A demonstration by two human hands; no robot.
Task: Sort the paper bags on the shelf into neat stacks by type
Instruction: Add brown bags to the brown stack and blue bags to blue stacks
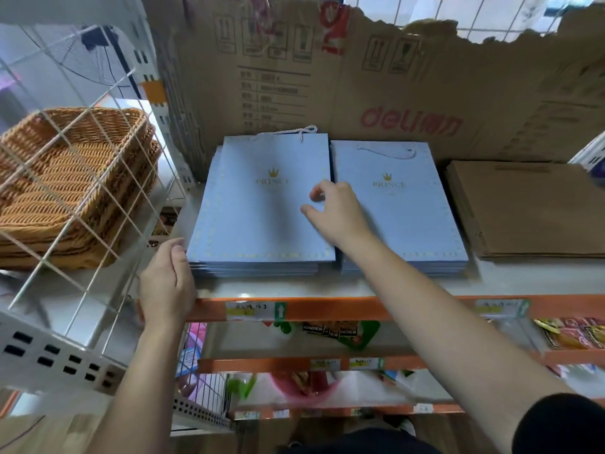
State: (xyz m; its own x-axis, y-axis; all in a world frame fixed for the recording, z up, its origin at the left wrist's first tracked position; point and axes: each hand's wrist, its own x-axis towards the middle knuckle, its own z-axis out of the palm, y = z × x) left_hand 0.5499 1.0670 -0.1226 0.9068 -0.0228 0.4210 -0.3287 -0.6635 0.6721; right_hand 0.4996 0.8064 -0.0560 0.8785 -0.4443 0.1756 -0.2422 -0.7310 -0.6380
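Note:
Two stacks of pale blue paper bags with a gold crown print lie flat side by side on the shelf (327,286). The left blue stack (258,224) has its top bag slightly askew over the ones below. The right blue stack (412,214) sits close against it. A stack of plain brown paper bags (530,208) lies further right. My left hand (168,283) rests against the near left corner of the left stack, fingers fairly straight. My right hand (334,208) hovers over the seam between the blue stacks, fingers loosely bent, holding nothing.
Torn cardboard (376,93) lines the back of the shelf. A white wire grid panel (75,178) and stacked wicker baskets (65,178) stand to the left. An orange shelf edge (327,308) with price tags runs in front. Lower shelves hold packaged goods (343,332).

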